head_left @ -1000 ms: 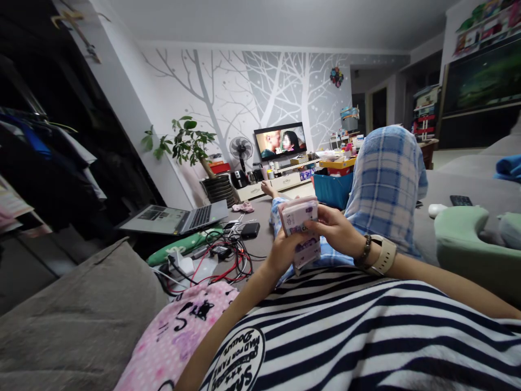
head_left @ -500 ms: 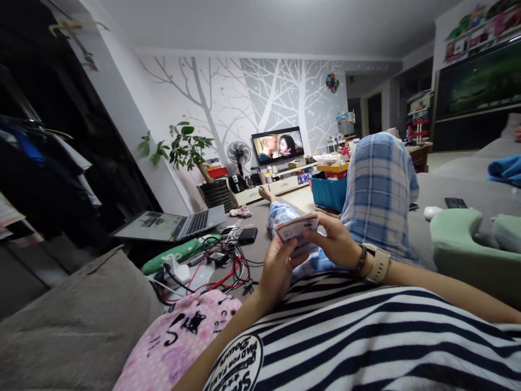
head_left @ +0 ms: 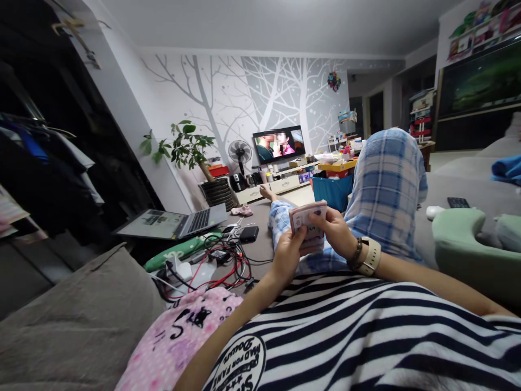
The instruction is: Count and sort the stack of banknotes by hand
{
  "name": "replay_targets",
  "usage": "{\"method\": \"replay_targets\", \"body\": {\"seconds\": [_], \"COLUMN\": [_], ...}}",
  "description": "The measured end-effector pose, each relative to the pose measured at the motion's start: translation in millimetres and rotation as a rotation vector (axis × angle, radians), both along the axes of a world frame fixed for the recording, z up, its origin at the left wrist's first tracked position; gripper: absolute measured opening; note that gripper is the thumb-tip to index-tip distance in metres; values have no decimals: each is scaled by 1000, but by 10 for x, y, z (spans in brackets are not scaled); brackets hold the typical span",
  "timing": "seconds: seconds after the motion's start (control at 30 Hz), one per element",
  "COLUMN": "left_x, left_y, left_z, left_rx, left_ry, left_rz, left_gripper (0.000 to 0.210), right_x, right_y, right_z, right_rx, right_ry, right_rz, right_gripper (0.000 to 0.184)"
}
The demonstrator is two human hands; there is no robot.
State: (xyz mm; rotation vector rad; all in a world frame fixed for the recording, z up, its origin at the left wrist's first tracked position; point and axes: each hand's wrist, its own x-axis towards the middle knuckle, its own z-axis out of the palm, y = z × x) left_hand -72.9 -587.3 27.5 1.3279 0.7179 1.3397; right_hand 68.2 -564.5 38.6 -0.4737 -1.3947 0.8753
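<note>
Both my hands hold a thin stack of printed paper slips point(head_left: 312, 231), pale pink and purple with small figures and dark marks, like banknotes or cards. It stands tilted up in front of my lap. My left hand point(head_left: 287, 252) grips its lower left side, the thumb lying on the face. My right hand point(head_left: 336, 231) grips the right side, its thumb pressed on the upper part. Fingers behind the stack are mostly hidden. A pale watch point(head_left: 371, 256) and a dark bracelet circle my right wrist. Raised behind is my knee in blue plaid trousers point(head_left: 386, 190).
Left of my legs lie an open laptop point(head_left: 173, 224), tangled cables point(head_left: 232, 266) and a black box point(head_left: 248, 234). A pink cloth point(head_left: 179, 342) and a grey cushion point(head_left: 81, 320) are nearer. On the right are a green pillow point(head_left: 459, 239), a white mouse point(head_left: 433, 212) and a remote point(head_left: 458, 202).
The stack has risen and moved slightly right, and tilts more upright so its printed face shows better. My hands moved with it; the right thumb now lies higher on the face.
</note>
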Motion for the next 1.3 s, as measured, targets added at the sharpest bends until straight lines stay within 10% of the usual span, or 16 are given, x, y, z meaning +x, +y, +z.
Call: {"method": "replay_targets", "body": {"seconds": [0.53, 0.73, 1.03, 1.3], "left_x": [-18, 1, -1, 22], "left_y": [-43, 10, 0, 10], "left_z": [-43, -58, 34, 15], "left_rx": [-5, -39, -155, -161], "left_ry": [103, -6, -140, -112], "left_rz": [-149, -13, 158, 139], "left_gripper": [63, 44, 34, 29], "right_x": [68, -24, 190, 194], "right_y": [-65, 17, 99, 103], "right_z": [-56, -16, -153, -228], "right_rx": [-146, -187, 33, 70], "right_ry": [22, 20, -78, -197], "right_rz": [134, 222, -229, -279], "right_gripper": [53, 55, 43, 44]}}
